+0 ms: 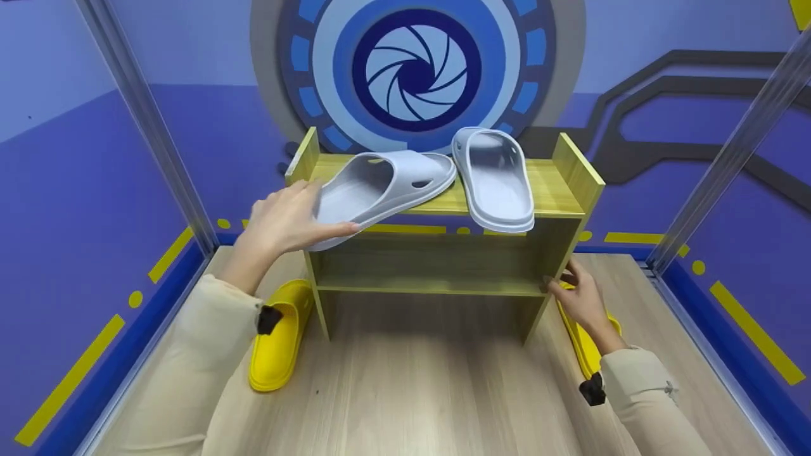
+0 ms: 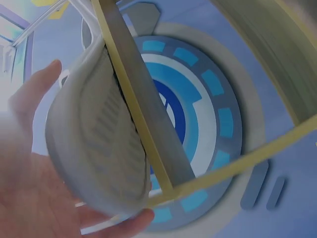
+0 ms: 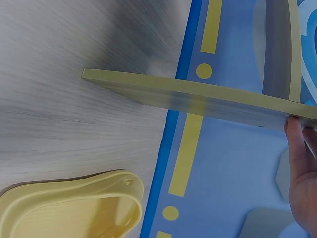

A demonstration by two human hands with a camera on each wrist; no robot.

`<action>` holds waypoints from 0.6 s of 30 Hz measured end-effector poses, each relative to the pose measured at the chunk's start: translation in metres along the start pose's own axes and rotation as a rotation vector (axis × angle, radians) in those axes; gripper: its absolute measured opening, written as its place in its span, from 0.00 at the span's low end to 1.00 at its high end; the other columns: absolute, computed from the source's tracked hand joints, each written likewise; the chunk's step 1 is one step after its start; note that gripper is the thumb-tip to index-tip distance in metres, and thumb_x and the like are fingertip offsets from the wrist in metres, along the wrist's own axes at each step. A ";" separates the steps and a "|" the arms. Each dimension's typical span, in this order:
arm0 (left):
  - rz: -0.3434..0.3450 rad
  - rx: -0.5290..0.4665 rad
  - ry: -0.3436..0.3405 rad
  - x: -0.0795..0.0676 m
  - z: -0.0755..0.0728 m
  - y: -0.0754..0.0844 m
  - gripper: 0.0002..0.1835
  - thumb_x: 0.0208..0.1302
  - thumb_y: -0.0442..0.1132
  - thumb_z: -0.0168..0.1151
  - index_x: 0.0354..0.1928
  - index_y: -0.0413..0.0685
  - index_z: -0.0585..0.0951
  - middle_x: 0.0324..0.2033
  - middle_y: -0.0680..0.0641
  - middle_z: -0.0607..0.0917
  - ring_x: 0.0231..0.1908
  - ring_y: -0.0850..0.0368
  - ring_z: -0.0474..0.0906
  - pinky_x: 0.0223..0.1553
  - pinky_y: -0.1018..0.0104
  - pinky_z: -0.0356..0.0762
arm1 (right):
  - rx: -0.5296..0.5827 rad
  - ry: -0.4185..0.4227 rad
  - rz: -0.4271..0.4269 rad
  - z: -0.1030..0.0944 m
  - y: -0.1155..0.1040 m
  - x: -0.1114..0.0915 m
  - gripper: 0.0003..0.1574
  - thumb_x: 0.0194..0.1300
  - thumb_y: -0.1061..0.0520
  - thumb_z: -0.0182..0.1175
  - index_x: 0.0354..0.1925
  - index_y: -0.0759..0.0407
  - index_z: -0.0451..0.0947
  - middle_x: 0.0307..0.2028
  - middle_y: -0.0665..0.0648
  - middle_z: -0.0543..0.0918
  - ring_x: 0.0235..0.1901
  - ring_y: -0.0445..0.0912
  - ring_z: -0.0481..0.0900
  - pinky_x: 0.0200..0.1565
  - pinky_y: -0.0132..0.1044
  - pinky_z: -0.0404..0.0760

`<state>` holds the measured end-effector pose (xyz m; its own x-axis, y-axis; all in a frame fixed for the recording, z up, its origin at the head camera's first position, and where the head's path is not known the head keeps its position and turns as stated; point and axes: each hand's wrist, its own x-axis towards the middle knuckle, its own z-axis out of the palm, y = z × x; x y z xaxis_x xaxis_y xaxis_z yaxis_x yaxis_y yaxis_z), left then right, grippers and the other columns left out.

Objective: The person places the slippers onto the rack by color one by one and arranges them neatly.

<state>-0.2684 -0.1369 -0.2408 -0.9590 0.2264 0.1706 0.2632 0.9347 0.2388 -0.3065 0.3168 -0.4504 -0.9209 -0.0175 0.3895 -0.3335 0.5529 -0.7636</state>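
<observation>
My left hand (image 1: 282, 215) holds a light grey slipper (image 1: 421, 171) by its heel, thumb along the near side. This slipper lies slanted across the top board of a small wooden shoe rack (image 1: 431, 290), heel jutting past the front left. In the left wrist view the slipper's ridged sole (image 2: 106, 134) faces the camera, against the board's edge. Its grey mate (image 1: 500, 190) sits on the top board to the right, toe to the back. My right hand (image 1: 581, 301) touches the rack's right side panel (image 3: 198, 99) with extended fingers, level with the lower shelf.
One yellow slipper (image 1: 279, 342) lies on the wood-look floor (image 1: 405, 392) left of the rack. Another yellow slipper (image 1: 586, 345) is at the right, partly behind my right hand. A blue patterned wall (image 1: 209, 139) stands behind, with metal posts (image 1: 149, 126) at both sides.
</observation>
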 end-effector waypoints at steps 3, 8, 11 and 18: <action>0.029 -0.036 -0.064 -0.007 -0.004 -0.008 0.53 0.41 0.73 0.53 0.63 0.42 0.60 0.53 0.39 0.69 0.43 0.45 0.66 0.39 0.49 0.65 | 0.011 -0.010 0.003 0.000 -0.002 -0.001 0.37 0.58 0.59 0.58 0.64 0.56 0.56 0.54 0.64 0.68 0.46 0.58 0.73 0.40 0.42 0.75; 0.090 -0.133 -0.140 -0.016 -0.009 -0.023 0.54 0.43 0.69 0.57 0.66 0.41 0.53 0.61 0.38 0.59 0.53 0.42 0.59 0.50 0.43 0.57 | 0.040 -0.010 -0.010 -0.002 -0.017 -0.004 0.37 0.57 0.63 0.57 0.63 0.60 0.56 0.54 0.68 0.67 0.45 0.60 0.72 0.38 0.42 0.76; 0.146 -0.207 -0.161 -0.019 -0.010 -0.032 0.52 0.45 0.63 0.61 0.66 0.40 0.52 0.62 0.37 0.57 0.56 0.42 0.56 0.53 0.44 0.54 | 0.039 -0.005 -0.024 -0.003 -0.028 -0.007 0.37 0.57 0.66 0.56 0.63 0.64 0.56 0.53 0.70 0.67 0.45 0.62 0.72 0.37 0.44 0.76; 0.192 -0.296 -0.173 -0.021 -0.005 -0.044 0.49 0.48 0.57 0.63 0.66 0.41 0.51 0.63 0.38 0.53 0.60 0.43 0.50 0.56 0.46 0.51 | 0.040 -0.011 -0.002 -0.003 -0.013 -0.003 0.37 0.58 0.62 0.57 0.64 0.59 0.56 0.54 0.67 0.68 0.46 0.60 0.72 0.39 0.44 0.75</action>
<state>-0.2592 -0.1841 -0.2502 -0.8862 0.4561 0.0810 0.4343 0.7572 0.4880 -0.2985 0.3122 -0.4404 -0.9222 -0.0284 0.3857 -0.3433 0.5194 -0.7825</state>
